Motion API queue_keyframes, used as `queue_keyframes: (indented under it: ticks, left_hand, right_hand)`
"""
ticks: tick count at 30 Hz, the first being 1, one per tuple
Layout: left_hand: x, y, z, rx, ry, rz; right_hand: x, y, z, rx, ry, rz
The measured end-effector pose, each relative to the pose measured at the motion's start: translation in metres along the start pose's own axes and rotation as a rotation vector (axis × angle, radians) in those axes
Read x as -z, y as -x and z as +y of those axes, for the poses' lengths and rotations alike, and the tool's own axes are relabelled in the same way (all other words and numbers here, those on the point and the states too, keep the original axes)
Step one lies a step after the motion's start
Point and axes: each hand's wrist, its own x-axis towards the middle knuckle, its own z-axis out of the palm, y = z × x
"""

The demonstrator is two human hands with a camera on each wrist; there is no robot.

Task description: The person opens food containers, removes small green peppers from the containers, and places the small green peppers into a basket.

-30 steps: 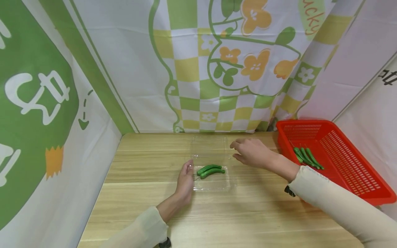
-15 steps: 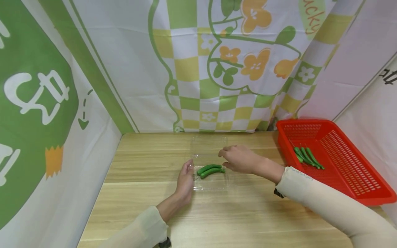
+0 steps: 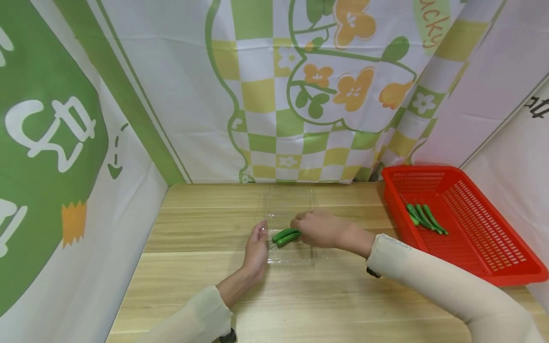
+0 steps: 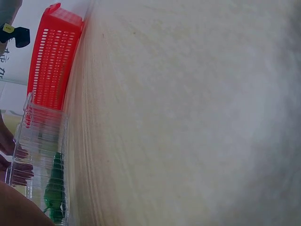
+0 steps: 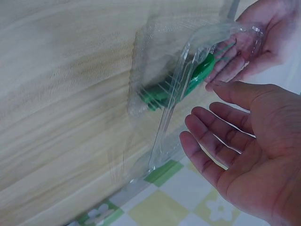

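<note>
A clear plastic clamshell box (image 3: 293, 257) lies on the table with its lid (image 3: 289, 202) folded back toward the wall. Two green chili peppers (image 3: 284, 237) rest inside, stems pointing left. My left hand (image 3: 256, 250) holds the left side of the box, its fingers showing through the plastic in the right wrist view. Over the right end of the peppers is my right hand (image 3: 321, 229), hiding their tips in the head view. From the right wrist, this hand (image 5: 249, 136) shows loosely bent, spread fingers with nothing between them, beside the clear wall.
A red perforated basket (image 3: 476, 252) stands at the right edge of the wooden table (image 3: 193, 267). Several more green chili peppers (image 3: 424, 219) lie in its left part. Printed cloth (image 3: 283, 143) hangs behind the table's far edge.
My right hand has moved left and slightly toward me, from beside the box to over the peppers' right ends. The left hand and the box have stayed in place.
</note>
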Motion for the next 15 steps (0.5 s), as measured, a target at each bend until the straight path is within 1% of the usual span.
queue_keyframes:
  ticks: [4, 8, 15]
  left_hand:
    - [0.0, 0.0, 0.0, 0.002, -0.006, 0.001]
    - [0.0, -0.001, 0.0, 0.003, -0.007, 0.002]
    - [0.0, -0.001, 0.0, 0.001, 0.001, 0.011]
  right_hand:
    - [-0.004, -0.004, -0.002, 0.014, 0.022, 0.002]
    - [-0.008, -0.01, -0.004, 0.01, 0.064, 0.005]
    - [-0.015, -0.021, -0.01, 0.015, 0.126, -0.017]
